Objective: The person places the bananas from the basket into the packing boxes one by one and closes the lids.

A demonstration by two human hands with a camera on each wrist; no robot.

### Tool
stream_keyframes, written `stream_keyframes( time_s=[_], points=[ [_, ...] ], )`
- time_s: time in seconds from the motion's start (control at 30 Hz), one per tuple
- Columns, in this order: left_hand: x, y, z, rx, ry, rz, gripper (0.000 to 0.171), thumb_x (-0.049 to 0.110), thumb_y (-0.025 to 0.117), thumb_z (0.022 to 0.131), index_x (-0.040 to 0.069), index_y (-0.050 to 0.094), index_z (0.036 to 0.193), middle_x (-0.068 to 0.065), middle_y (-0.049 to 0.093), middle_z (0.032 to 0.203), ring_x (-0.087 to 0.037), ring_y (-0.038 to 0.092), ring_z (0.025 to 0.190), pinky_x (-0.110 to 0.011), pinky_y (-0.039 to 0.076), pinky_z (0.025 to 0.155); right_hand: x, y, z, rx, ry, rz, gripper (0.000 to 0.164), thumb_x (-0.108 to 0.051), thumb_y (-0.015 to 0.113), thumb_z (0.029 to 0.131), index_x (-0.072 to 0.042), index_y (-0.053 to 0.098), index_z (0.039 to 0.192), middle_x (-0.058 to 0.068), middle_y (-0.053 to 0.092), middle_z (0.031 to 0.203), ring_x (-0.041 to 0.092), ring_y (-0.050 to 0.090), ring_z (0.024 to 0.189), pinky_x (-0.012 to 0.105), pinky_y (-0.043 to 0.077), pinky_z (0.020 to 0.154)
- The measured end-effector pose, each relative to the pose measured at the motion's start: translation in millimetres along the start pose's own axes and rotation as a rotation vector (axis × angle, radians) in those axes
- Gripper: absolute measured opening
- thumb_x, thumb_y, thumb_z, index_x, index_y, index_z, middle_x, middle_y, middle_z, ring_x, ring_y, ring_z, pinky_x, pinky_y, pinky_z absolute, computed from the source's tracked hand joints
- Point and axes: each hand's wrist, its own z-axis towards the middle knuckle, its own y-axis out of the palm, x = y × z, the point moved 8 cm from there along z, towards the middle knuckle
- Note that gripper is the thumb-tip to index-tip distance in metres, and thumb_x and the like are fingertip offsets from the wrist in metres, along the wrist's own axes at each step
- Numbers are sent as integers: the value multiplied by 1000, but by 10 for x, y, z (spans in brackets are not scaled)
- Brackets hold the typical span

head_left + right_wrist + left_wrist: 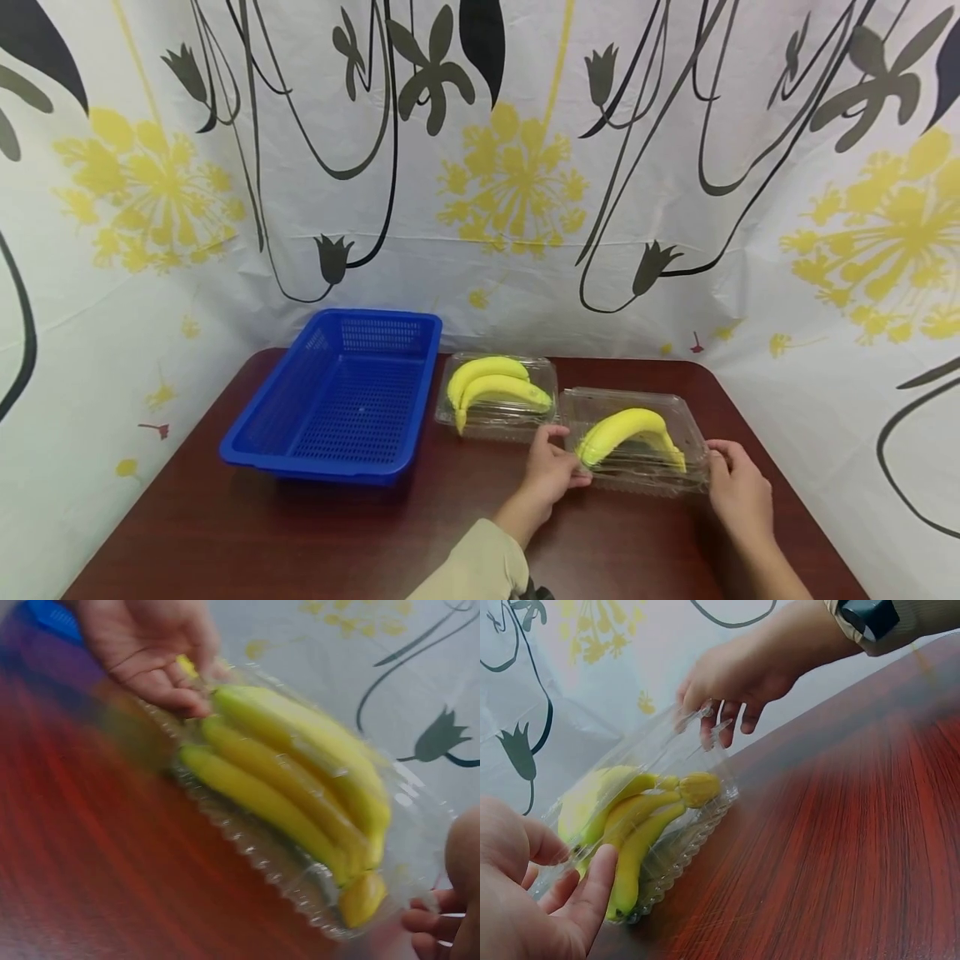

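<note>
A clear plastic clamshell box (686, 417) sits at the right of the table, with a bunch of yellow bananas (626, 429) inside. In the right wrist view three bananas (300, 772) show, joined at one stem, with clear plastic over them. My left hand (551, 468) holds the box's left end between thumb and fingers. At the opposite end my right hand (738, 492) grips the edge, its fingertips bent over the plastic in the left wrist view. A second clear box (546, 375) with bananas (491, 379) stands just left of the first.
A blue plastic basket (427, 375) with slotted walls stands on the left of the dark red-brown table (322, 533). Behind the table hangs a white cloth (525, 308) printed with flowers, which also runs along both sides.
</note>
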Motion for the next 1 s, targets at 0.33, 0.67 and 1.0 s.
stream_keyframes(
  time_s=[0.33, 0.67, 1.0],
  points=[
    [21, -43, 16, 15, 2, -1, 52, -23, 52, 71, 1, 51, 117, -10, 46, 81, -19, 63, 54, -31, 56, 53, 102, 130, -109, 69, 76, 153, 36, -25, 37, 104, -4, 57, 126, 25, 58, 123, 43, 52, 109, 56, 38, 83],
    [10, -51, 34, 38, -7, 4, 54, -25, 52, 69, 5, 52, 114, -11, 45, 81, -20, 64, 53, -29, 55, 49, 103, 250, -169, 98, 100, 222, 35, -19, 36, 103, -8, 58, 129, 7, 59, 75, 10, 50, 55, 25, 40, 48],
    [13, -66, 73, 76, 1, 33, 51, -26, 50, 67, 7, 52, 106, -10, 44, 77, -16, 59, 49, -25, 52, 46, 123, 357, -130, 62, 154, 355, 35, -16, 36, 103, -9, 55, 132, 2, 55, 73, 8, 50, 57, 24, 43, 47]
  ],
)
